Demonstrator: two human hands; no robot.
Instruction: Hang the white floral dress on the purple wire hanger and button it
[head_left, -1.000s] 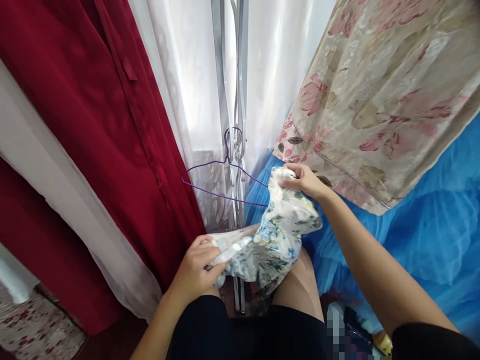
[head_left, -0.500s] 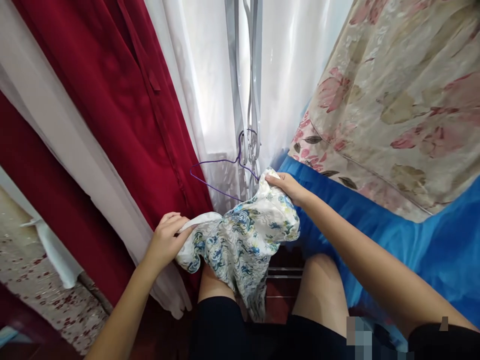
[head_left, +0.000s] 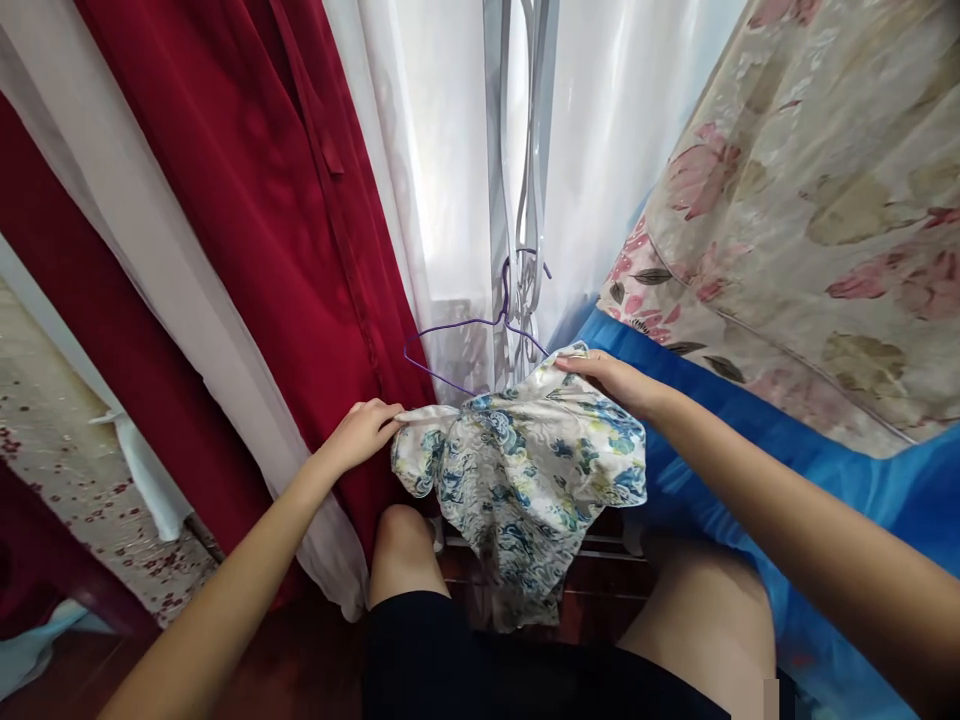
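A small garment with a blue and green floral print (head_left: 525, 470) hangs between my two hands above my knees. My left hand (head_left: 364, 432) pinches its left upper corner, fingers closed on the cloth. My right hand (head_left: 611, 375) grips its right upper corner, fingers also closed. Just behind the garment a thin purple wire hanger (head_left: 472, 335) hangs by its hook from a grey metal window grille (head_left: 517, 200). The hanger carries nothing, and the garment's top edge lies close below it.
A dark red curtain (head_left: 247, 220) hangs at the left, a sheer white curtain (head_left: 442, 160) in the middle. A pink-flowered beige cloth (head_left: 810, 200) hangs at the right over blue netting (head_left: 825, 470). A patterned rug (head_left: 45, 450) lies at the lower left.
Both hands have spread the floral garment wider and lifted it toward the hanger. My left hand rose from near my lap. The view has shifted a little to the left.
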